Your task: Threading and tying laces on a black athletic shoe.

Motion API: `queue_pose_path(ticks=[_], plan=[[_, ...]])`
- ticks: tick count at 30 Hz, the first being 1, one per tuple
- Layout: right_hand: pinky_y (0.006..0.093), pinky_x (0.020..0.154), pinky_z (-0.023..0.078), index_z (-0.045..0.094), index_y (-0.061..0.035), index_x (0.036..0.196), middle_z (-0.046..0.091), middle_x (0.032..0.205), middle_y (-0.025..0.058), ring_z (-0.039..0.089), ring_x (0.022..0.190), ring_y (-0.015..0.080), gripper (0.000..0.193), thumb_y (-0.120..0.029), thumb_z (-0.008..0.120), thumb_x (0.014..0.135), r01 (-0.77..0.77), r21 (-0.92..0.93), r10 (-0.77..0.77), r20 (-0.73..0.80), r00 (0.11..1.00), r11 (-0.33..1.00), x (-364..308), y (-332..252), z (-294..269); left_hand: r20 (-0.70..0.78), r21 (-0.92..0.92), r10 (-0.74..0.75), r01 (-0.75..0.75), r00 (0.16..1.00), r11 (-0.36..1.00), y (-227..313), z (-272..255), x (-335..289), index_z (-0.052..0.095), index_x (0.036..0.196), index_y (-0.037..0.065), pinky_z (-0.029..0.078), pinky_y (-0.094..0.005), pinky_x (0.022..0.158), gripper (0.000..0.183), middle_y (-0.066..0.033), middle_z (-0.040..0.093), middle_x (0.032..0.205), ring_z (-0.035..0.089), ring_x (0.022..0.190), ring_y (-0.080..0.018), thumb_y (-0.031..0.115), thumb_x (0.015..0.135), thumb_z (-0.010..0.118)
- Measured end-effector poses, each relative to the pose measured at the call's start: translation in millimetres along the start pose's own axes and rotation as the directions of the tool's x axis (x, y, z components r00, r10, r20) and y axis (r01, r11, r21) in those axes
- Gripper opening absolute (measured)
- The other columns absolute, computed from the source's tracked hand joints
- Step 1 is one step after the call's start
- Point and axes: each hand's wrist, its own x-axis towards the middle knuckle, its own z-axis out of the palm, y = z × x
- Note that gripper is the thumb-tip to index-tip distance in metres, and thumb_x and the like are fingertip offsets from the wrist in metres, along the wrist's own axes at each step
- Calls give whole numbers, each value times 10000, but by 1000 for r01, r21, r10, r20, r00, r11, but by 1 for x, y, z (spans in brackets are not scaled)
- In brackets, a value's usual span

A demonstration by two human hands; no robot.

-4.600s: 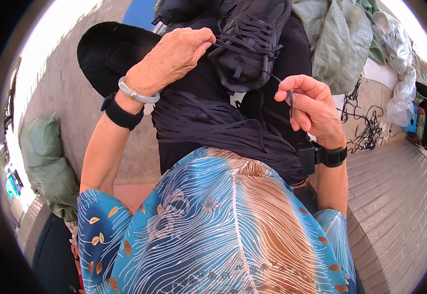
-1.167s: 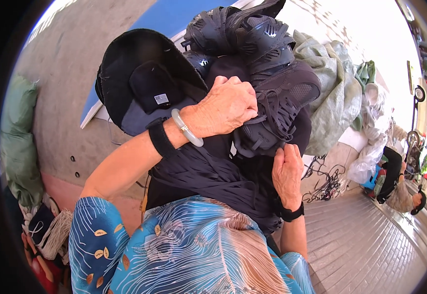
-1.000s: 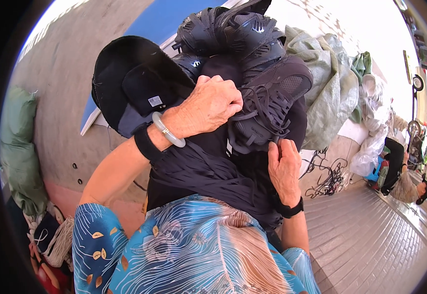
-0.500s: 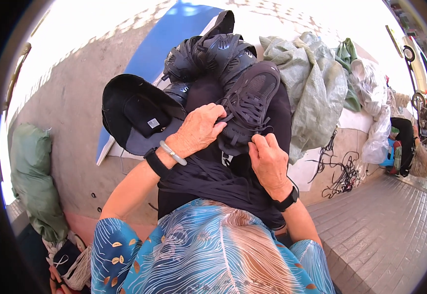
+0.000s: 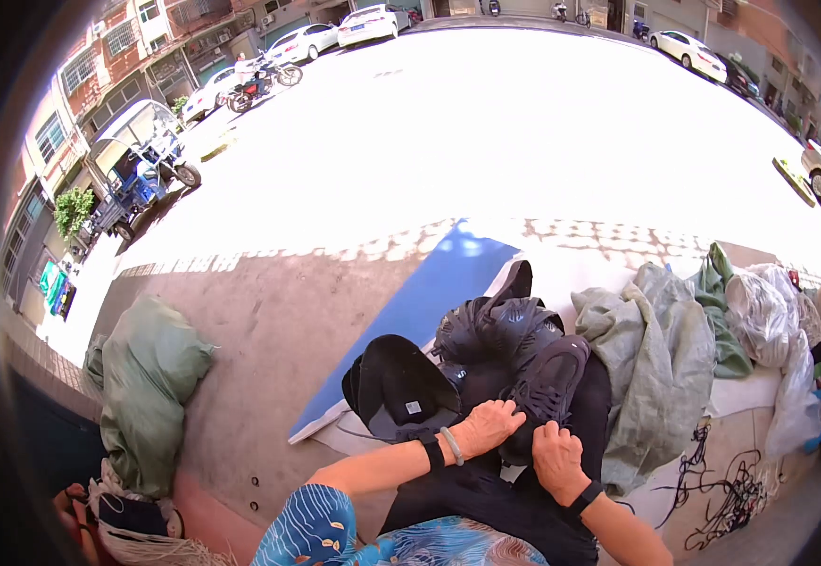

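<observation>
A black lace-up shoe (image 5: 555,379) rests on my lap, toe pointing away from me. My left hand (image 5: 488,430) is closed at the left side of its lacing, fingertips pinched on the black shoelace. On the opposite side of the opening, my right hand (image 5: 559,460) is also closed, thumb and fingers pinching at the lace. The lace ends between the fingers are too small and dark to make out clearly. Beyond the shoe lies a heap of black shoes (image 5: 495,330). Left of it sits a black, cap-shaped thing (image 5: 393,373) with a small white label inside.
A grey-green woven sack (image 5: 660,377) lies at my right, near clear plastic bags (image 5: 764,316) and tangled black cords (image 5: 731,495). A stuffed green sack (image 5: 151,387) stands at left. A blue sheet (image 5: 401,311) lies ahead. Across the bright yard are a three-wheeler (image 5: 137,170) and parked cars (image 5: 368,25).
My view has tilted up and swung left, bringing the yard and vehicles in. Both hands stay at the shoe's lacing, the left now a little closer to the right.
</observation>
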Motion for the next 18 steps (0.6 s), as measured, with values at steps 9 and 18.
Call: queue_pose_path(ticks=[9, 18], plan=[[324, 581, 462, 586, -88, 799, 521, 824, 67, 588, 723, 212, 134, -144, 645, 692, 40, -52, -40, -4, 999, 998, 9, 7, 5, -201, -5, 125, -128, 972, 992, -6, -19, 23, 561, 729, 91, 456, -333, 609, 53, -83, 502, 833, 555, 683, -216, 119, 708, 601], [455, 701, 489, 554, 3, 876, 581, 862, 211, 598, 780, 404, 167, -150, 493, 900, -163, 783, 370, -91, 924, 600, 50, 3, 15, 36, -466, -393, 363, 919, 807, -16, -19, 45, 591, 793, 15, 506, -398, 651, 154, -137, 639, 744, 646, 736, -299, 159, 793, 645]])
